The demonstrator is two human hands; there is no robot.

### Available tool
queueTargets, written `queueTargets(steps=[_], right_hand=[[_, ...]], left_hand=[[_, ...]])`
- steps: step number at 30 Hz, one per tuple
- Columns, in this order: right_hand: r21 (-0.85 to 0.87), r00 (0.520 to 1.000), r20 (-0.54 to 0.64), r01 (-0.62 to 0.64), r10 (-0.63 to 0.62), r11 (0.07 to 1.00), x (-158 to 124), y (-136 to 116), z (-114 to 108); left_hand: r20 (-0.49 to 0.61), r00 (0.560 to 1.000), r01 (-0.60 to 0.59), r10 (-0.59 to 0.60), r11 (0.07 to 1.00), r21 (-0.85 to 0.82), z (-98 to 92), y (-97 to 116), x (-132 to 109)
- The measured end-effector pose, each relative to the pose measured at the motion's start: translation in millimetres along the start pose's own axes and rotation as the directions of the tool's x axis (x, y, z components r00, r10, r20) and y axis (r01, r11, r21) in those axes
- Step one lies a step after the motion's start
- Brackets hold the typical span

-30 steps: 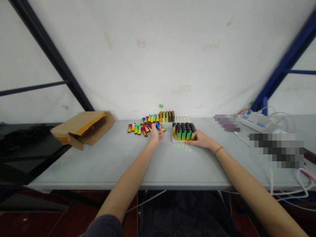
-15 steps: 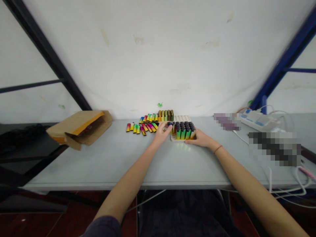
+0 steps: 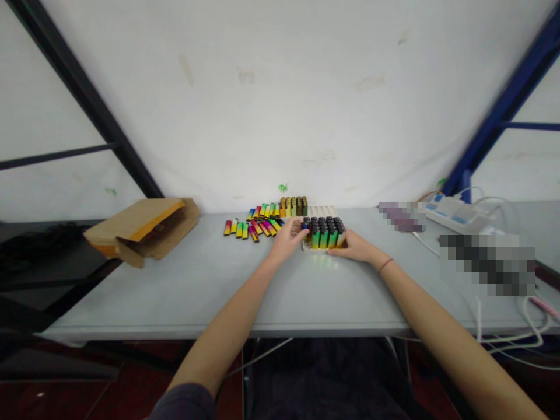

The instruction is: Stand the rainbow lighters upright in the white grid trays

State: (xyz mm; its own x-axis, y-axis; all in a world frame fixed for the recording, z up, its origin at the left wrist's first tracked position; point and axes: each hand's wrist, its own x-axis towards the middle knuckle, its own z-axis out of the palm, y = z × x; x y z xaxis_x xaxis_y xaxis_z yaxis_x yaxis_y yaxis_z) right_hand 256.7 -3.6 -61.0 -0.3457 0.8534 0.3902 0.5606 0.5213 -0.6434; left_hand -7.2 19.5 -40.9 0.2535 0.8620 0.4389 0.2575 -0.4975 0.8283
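Observation:
Upright lighters (image 3: 324,236) with black tops and green-to-yellow bodies stand packed in a pale tray (image 3: 315,251) on the table. My right hand (image 3: 357,247) is closed around the tray's right side, its thumb along the front. At the tray's left end, my left hand (image 3: 289,238) pinches a dark-topped lighter (image 3: 305,226) between thumb and fingers. That lighter is upright beside the packed ones; its lower part is partly hidden, so I cannot tell whether it sits in a slot. Several multicoloured lighters (image 3: 242,230) lie loose to the left of my left hand.
Behind the tray, a block of lighters with gold ends up (image 3: 294,206) stands beside a white slotted tray (image 3: 324,212). An opened cardboard box (image 3: 140,224) lies at left. A power strip (image 3: 455,216), cables and blurred items lie at right on the grey table (image 3: 210,291).
My left hand has shifted slightly right and down, bringing the lighter upright against the packed row. My right hand stays on the tray.

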Motion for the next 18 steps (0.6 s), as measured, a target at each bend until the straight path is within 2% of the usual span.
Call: queueTargets(steps=[6,8,10,12,13,16,18], right_hand=[[0.017,1.000,0.026,-0.014,0.013,1.000,0,1,0],[0.019,1.000,0.025,-0.016,0.016,1.000,0,0,1],[0.023,1.000,0.022,-0.017,0.017,1.000,0,0,0],[0.028,1.000,0.020,-0.019,0.019,0.999,0,0,0],[0.029,1.000,0.021,-0.021,0.020,0.999,0,0,0],[0.026,0.999,0.021,-0.032,0.032,0.999,0,0,-1],[0.029,0.999,0.017,-0.036,0.036,0.999,0,0,-1]], left_hand=[[0.072,0.996,-0.059,0.055,0.997,0.056,2.7,-3,-2],[0.074,0.995,-0.081,0.072,0.989,0.124,1.1,-1,-1],[0.025,0.997,-0.073,0.069,0.963,0.261,-6.2,4,1],[-0.091,0.996,0.028,0.014,0.892,0.451,-20.8,11,3],[-0.171,0.985,0.125,-0.037,0.833,0.540,-30.5,14,4],[-0.398,0.893,0.440,-0.209,0.591,0.676,-64.0,19,2],[-0.471,0.826,0.563,-0.308,0.468,0.681,-84.3,19,0]])
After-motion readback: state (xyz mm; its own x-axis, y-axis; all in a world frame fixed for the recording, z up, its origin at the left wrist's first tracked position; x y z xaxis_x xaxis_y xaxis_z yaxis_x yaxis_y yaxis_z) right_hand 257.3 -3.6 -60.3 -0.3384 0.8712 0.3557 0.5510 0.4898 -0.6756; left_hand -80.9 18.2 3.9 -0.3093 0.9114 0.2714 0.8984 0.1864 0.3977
